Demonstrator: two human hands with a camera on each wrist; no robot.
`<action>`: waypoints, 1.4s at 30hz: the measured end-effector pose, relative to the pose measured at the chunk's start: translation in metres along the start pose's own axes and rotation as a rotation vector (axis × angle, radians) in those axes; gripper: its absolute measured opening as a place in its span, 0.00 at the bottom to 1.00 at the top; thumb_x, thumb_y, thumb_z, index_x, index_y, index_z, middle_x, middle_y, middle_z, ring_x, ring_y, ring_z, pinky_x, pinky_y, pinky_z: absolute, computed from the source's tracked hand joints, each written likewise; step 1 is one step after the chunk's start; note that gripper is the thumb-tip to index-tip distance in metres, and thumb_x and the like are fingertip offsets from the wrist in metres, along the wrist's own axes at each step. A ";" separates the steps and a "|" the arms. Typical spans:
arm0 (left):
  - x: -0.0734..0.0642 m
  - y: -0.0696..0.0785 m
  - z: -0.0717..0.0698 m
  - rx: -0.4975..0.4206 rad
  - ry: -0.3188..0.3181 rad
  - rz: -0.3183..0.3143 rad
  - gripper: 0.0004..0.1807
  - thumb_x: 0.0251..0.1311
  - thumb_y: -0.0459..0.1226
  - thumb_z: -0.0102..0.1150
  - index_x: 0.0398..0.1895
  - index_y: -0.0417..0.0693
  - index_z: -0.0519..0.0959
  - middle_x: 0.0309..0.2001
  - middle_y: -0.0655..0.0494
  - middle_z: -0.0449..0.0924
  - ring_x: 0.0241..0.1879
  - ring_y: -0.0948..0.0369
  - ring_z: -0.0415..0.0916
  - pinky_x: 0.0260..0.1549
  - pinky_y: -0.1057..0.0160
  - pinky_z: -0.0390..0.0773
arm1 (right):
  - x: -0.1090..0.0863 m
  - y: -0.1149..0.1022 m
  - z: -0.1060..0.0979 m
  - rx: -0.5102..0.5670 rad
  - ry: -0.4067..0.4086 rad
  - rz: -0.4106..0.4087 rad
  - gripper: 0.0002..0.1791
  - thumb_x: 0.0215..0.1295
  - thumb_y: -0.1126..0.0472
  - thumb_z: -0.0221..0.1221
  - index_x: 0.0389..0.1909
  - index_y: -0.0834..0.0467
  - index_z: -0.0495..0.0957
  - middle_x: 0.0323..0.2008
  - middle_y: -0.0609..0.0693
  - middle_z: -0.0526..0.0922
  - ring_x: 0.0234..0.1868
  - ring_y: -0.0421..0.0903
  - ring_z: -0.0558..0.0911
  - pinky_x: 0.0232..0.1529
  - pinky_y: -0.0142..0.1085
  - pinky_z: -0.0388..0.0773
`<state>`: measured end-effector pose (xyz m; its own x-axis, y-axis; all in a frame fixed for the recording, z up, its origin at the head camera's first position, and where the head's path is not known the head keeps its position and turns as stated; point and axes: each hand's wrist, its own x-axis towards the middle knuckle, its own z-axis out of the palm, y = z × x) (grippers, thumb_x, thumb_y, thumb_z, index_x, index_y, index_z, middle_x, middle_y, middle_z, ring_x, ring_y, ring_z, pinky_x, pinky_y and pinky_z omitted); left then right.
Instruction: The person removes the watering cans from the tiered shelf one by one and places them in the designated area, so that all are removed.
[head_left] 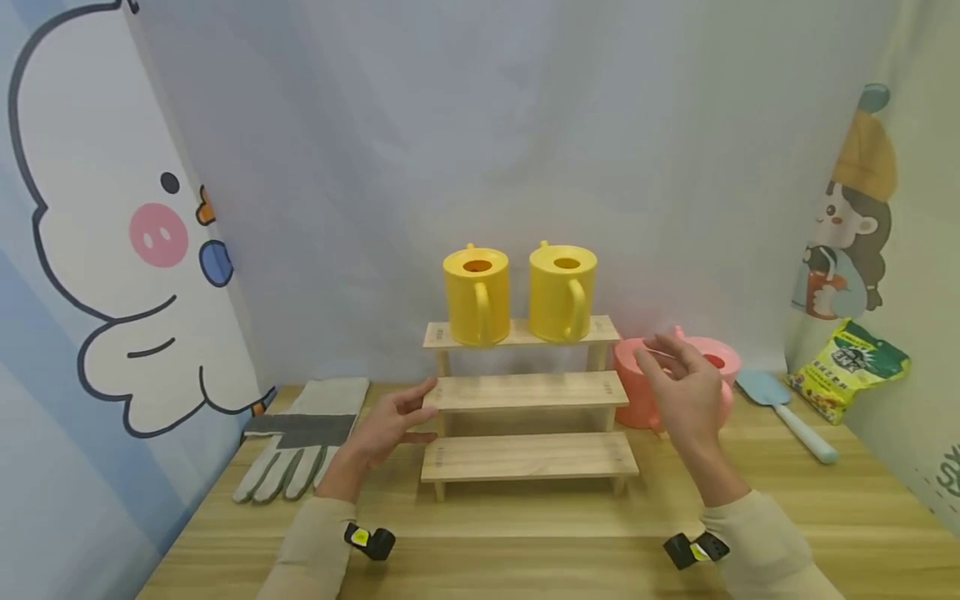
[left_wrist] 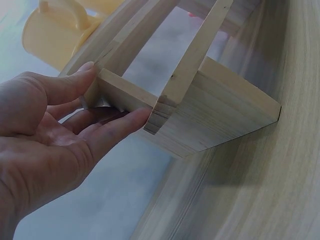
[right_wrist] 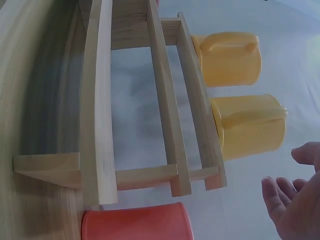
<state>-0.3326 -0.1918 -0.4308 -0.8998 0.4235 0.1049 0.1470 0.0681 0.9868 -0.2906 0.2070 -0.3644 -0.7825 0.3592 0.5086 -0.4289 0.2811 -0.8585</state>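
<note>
Pale cloth (head_left: 360,183) was hung behind a wood-grained table (head_left: 525,542); on it a three-tiered wooden rack (head_left: 525,390) was stood, with two yellow vessels (head_left: 463,312) set side by side on the top tier. By the rack's left end the left hand (head_left: 386,429) was extended forward, and that end was gripped between bent fingers and thumb; on the opposite side the right hand (head_left: 686,392) was raised near two pink vessels (head_left: 630,400), its fingers loosely bent, a gap left to the thumb, nothing held. Cream sleeves (head_left: 303,546) were worn; beside the left forearm a grey-and-white glove (head_left: 330,396) was laid flat; at the far right a blue trowel (head_left: 765,389) and a green-and-yellow packet (head_left: 851,367) were placed; cartoon figures (head_left: 90,192) were printed on both side hangings (head_left: 45,467).
</note>
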 end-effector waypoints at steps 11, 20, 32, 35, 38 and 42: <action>0.000 0.003 -0.001 0.012 -0.009 0.006 0.36 0.73 0.34 0.55 0.79 0.40 0.52 0.79 0.43 0.41 0.74 0.40 0.50 0.56 0.45 0.79 | 0.013 -0.019 0.033 -0.050 -0.110 -0.071 0.24 0.69 0.57 0.64 0.60 0.66 0.77 0.50 0.58 0.85 0.51 0.50 0.84 0.51 0.25 0.79; -0.001 0.002 0.000 0.015 0.003 0.000 0.37 0.73 0.35 0.56 0.79 0.40 0.52 0.79 0.44 0.42 0.74 0.42 0.49 0.54 0.48 0.81 | 0.026 -0.028 0.063 -0.002 -0.126 -0.142 0.25 0.67 0.63 0.65 0.61 0.71 0.75 0.49 0.64 0.83 0.50 0.56 0.84 0.49 0.30 0.83; -0.002 0.004 0.001 0.014 0.001 0.000 0.36 0.73 0.35 0.55 0.79 0.39 0.51 0.79 0.43 0.41 0.74 0.40 0.48 0.55 0.46 0.80 | 0.038 -0.034 0.078 -0.019 -0.108 -0.146 0.24 0.65 0.64 0.67 0.59 0.70 0.77 0.44 0.64 0.85 0.43 0.57 0.85 0.38 0.18 0.79; -0.002 0.004 0.001 0.008 0.004 -0.006 0.36 0.73 0.34 0.55 0.79 0.39 0.52 0.79 0.43 0.41 0.75 0.41 0.48 0.55 0.46 0.80 | 0.038 -0.036 0.082 -0.031 -0.104 -0.148 0.24 0.64 0.64 0.68 0.59 0.69 0.77 0.42 0.64 0.86 0.41 0.56 0.86 0.37 0.20 0.80; -0.001 0.004 0.001 0.008 0.006 -0.007 0.36 0.73 0.33 0.55 0.79 0.39 0.52 0.79 0.42 0.41 0.74 0.41 0.48 0.55 0.47 0.80 | 0.039 -0.038 0.086 -0.036 -0.085 -0.139 0.24 0.63 0.63 0.68 0.58 0.69 0.78 0.42 0.63 0.86 0.41 0.55 0.86 0.40 0.26 0.83; 0.000 0.004 0.001 0.017 0.014 -0.007 0.36 0.73 0.34 0.55 0.79 0.39 0.52 0.79 0.44 0.42 0.75 0.42 0.49 0.54 0.47 0.81 | 0.041 -0.040 0.092 -0.041 -0.043 -0.132 0.23 0.63 0.61 0.68 0.56 0.68 0.80 0.41 0.63 0.86 0.40 0.54 0.86 0.40 0.30 0.85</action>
<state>-0.3314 -0.1912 -0.4271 -0.9065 0.4103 0.0998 0.1476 0.0863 0.9853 -0.3466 0.1288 -0.3152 -0.7398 0.2783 0.6126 -0.5111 0.3598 -0.7806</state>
